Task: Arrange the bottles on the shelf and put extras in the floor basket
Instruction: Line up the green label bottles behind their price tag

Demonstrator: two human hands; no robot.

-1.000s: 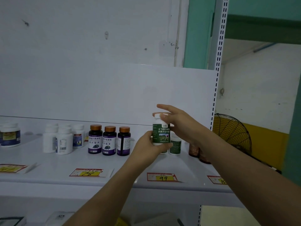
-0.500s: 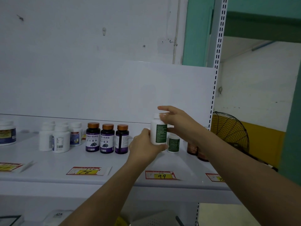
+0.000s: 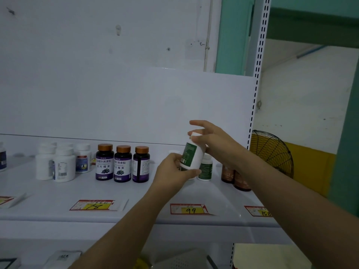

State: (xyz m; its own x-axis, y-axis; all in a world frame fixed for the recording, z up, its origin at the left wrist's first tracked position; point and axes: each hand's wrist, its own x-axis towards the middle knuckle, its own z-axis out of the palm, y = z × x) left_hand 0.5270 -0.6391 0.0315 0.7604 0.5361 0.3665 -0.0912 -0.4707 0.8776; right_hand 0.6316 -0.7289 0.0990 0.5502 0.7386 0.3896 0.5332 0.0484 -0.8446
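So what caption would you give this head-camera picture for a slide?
Left hand grips a tilted green-labelled white bottle at its base, right hand holds its cap, above the white shelf.

The scene is dimly, evenly lit, and a cool bluish cast is laid over the white shelf (image 3: 48, 193). Soft, faint shadows are thrown behind the white bottles (image 3: 58, 164) — diffuse at their edges. The perforated upright (image 3: 256, 90) is rendered leaning by wide-angle distortion, and detail is smeared along the bottom edge.
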